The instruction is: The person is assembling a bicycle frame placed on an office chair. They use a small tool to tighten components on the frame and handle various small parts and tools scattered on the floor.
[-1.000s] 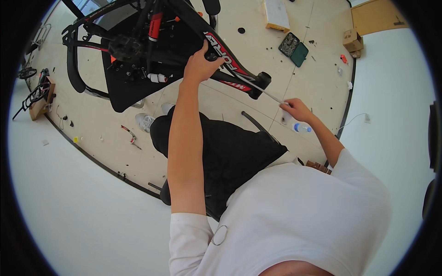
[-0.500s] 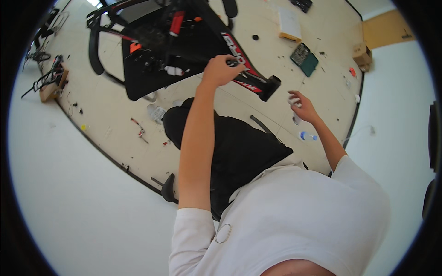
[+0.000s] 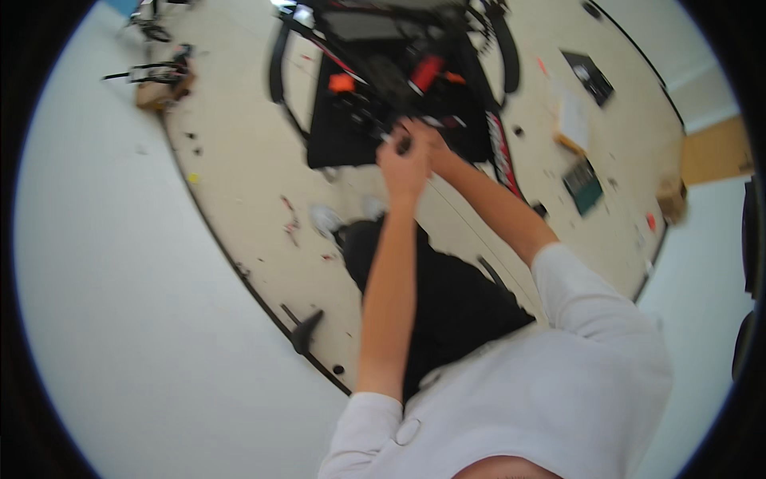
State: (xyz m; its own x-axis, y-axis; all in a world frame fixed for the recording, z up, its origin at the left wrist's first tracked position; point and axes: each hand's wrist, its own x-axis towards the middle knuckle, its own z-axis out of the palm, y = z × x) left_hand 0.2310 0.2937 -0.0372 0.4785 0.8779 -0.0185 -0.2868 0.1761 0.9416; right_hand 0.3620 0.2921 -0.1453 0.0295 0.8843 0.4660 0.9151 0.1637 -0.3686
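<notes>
My left hand (image 3: 405, 169) is closed around a small dark part (image 3: 404, 145), too blurred to name, in front of the chair's near edge. Against it, my right hand (image 3: 429, 145) has its fingers bent in at the same part; what they grip is hidden by blur. Just beyond both hands is a black chair seat (image 3: 343, 144) with armrests. A black bicycle frame (image 3: 499, 152) with red and white markings lies across the chair, its tube sloping down at the right. On the seat are a red cylinder (image 3: 427, 74), an orange piece (image 3: 342, 82) and several small dark parts.
A green tool case (image 3: 584, 188), a white-and-yellow box (image 3: 573, 120) and a black tray (image 3: 589, 77) lie on the floor at right. A bicycle saddle (image 3: 306, 331) rests by the left wall. Cardboard boxes stand far left (image 3: 159, 94) and far right (image 3: 672, 199).
My right hand has come left from beyond the frame's end to meet my left hand. The view has swung, so the chair and frame sit further right; a water bottle has left view.
</notes>
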